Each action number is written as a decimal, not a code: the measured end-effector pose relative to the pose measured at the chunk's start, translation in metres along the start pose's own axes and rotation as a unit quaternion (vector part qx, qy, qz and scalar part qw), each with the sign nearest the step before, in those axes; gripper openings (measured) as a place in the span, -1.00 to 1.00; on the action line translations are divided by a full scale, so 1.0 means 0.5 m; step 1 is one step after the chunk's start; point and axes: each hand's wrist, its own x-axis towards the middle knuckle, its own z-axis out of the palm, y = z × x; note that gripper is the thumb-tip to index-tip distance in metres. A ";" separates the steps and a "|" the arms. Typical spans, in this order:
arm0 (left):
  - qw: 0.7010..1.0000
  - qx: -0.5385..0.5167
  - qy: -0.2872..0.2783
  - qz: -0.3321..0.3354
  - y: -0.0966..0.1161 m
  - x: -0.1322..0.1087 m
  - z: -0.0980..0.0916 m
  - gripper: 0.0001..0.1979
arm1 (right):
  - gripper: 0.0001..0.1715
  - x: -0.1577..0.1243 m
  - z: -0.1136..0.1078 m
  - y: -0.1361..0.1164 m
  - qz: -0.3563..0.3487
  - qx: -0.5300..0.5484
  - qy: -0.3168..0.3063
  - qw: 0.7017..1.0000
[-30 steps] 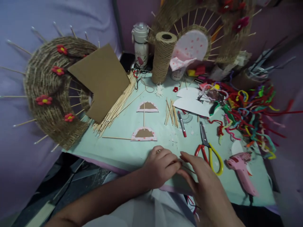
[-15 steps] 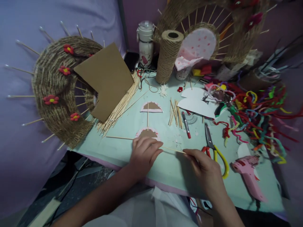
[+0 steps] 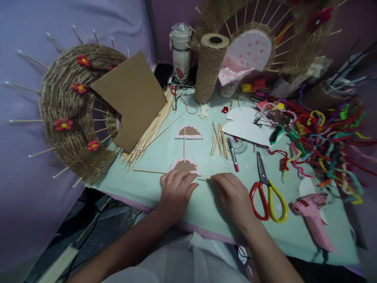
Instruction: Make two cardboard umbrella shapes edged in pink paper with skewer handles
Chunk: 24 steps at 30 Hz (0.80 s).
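Observation:
My left hand (image 3: pixel 176 192) is closed over a thin wooden stick (image 3: pixel 149 171), which sticks out to its left across the table's front. My right hand (image 3: pixel 231 194) pinches the stick's right end; a short stretch shows between the hands. Just beyond my left fingers lies a half-round cardboard piece (image 3: pixel 184 166) with a pink-dotted fabric edge, its lower rim partly hidden. A second half-round piece (image 3: pixel 189 131) lies farther back, and an upright-running stick (image 3: pixel 184 147) spans the two. To the right of my right hand are scissors (image 3: pixel 266 196) with red and yellow handles.
Left stands a woven twine ring (image 3: pixel 63 104) with red flowers, a cardboard sheet (image 3: pixel 132 102) and a stick bundle (image 3: pixel 147 143). A twine spool (image 3: pixel 210 67) and bottle (image 3: pixel 180 51) stand behind. Right are short sticks (image 3: pixel 219 139), a marker (image 3: pixel 233 155), pipe cleaners (image 3: pixel 332 145) and a pink glue gun (image 3: pixel 313 220).
My right hand has moved left along the stick, closer to my left hand, uncovering the scissors' handles. My left hand has barely shifted and still holds the stick. The view has tilted slightly.

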 end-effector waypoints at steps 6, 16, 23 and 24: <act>0.995 0.090 -0.019 -0.042 -0.006 -0.013 -0.008 -0.82 | -0.80 0.012 0.022 0.027 0.003 0.002 0.009 1.000; 0.994 0.080 -0.078 -0.006 -0.023 -0.024 -0.003 -0.67 | -0.79 0.015 0.031 0.021 0.002 -0.006 0.036 0.999; 0.992 0.088 -0.093 0.000 -0.023 -0.023 -0.002 -0.69 | -0.80 0.017 0.037 0.018 0.000 -0.016 0.026 1.000; 0.991 0.090 -0.097 -0.003 -0.023 -0.022 -0.003 -0.69 | -0.79 0.017 0.038 0.017 0.000 -0.018 0.026 0.999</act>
